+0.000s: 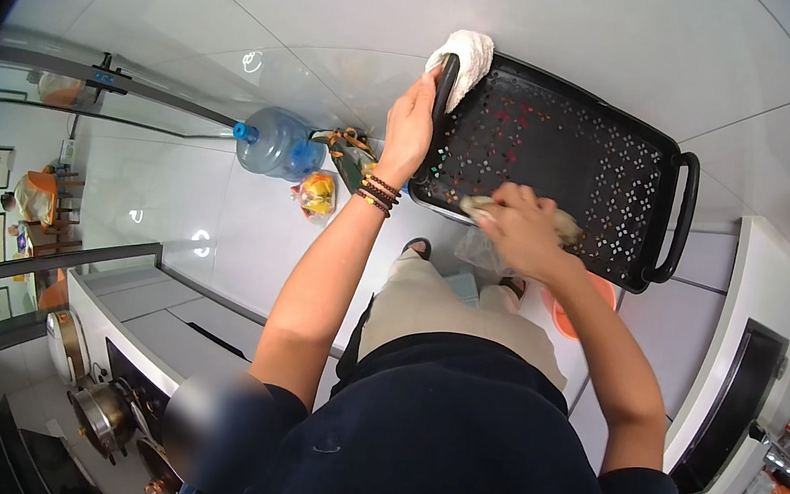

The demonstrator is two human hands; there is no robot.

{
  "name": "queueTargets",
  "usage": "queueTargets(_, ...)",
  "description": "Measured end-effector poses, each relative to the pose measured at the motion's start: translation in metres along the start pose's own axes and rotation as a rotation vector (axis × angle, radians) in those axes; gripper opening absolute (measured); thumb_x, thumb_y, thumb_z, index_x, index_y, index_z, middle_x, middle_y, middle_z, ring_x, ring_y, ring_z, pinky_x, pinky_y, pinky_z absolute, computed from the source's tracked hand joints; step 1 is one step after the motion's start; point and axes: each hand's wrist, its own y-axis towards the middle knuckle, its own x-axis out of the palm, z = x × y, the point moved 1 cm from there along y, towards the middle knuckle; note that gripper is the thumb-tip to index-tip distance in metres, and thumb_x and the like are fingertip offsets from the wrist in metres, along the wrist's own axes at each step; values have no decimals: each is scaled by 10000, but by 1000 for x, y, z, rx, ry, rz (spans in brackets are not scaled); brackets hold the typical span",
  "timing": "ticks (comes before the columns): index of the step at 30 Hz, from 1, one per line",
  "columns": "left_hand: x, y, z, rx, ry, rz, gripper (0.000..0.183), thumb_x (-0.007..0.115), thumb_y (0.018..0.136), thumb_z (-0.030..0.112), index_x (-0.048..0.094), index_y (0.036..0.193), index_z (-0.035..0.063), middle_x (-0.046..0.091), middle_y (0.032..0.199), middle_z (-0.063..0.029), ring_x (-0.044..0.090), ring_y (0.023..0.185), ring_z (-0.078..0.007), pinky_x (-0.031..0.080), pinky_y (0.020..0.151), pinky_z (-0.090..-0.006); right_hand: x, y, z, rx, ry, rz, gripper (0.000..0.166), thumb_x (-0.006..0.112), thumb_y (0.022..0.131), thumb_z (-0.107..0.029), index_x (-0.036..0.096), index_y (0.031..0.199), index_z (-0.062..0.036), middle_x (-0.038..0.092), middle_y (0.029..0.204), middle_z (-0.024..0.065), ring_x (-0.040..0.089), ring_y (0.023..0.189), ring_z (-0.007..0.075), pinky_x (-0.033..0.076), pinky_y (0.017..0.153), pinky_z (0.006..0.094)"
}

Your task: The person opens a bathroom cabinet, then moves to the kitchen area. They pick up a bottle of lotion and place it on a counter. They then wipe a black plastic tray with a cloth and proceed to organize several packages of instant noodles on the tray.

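A black perforated tray or shelf top (548, 151) with raised rims is before me, its holes shaped like small petals. My left hand (410, 124) is closed around its left handle (448, 86). Over that same end hangs a white towel (473, 61). My right hand (524, 236) presses a beige cloth (566, 228) near the tray's close edge, inside the rim; both look blurred. The opposite handle (683, 219) is bare. What supports the tray from below is hidden.
A clear plastic bag (483, 250) and an orange basin (593, 305) are beneath the tray. To the left lie a large blue water bottle (275, 143) and a colourful packet (318, 193). A sink (732, 408) is at right, a metal pot (104, 414) lower left. A person (37, 197) sits beyond the glass door.
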Motion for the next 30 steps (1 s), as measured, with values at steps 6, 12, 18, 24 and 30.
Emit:
queueTargets(6,-4,-4,1,-180,-317,-51,641,192,1003,464,423,1339,-30,459,1370,-119,422,1259,-190,312,1049,-295,25,40,-17,53,492,216,240,503,923,-236,644,969,-47,560,967,146,527,924,305,390,796,428)
queueTargets(12,-7,-11,0,-247,-551,-67,481,262,1016,323,411,1342,2,466,1355,-98,453,1218,-181,360,1027,-311,6,39,-50,238,886,796,267,457,960,-187,574,1099,8,479,1093,157,513,964,252,411,862,347)
queueTargets(18,-11,-20,-6,-369,-896,-93,457,224,1022,302,452,1323,43,472,1331,-113,498,1171,-191,378,1021,-324,12,92,-78,-115,331,896,363,620,794,-51,601,1155,-75,402,1152,163,396,959,320,391,830,403)
queueTargets(24,-10,-30,-16,-181,-628,-142,560,202,1003,423,387,1385,57,353,1460,-48,283,1354,-174,168,1112,-335,-42,153,-45,-9,150,881,301,628,781,-55,634,1082,-60,411,1105,186,418,987,341,389,850,410)
queueTargets(30,-8,-29,-11,-251,-920,-79,572,204,996,422,417,1351,27,438,1385,-96,411,1263,-209,292,1074,-340,-1,85,-86,-181,106,743,346,653,697,-10,617,1039,-46,428,1092,180,405,990,363,416,816,436)
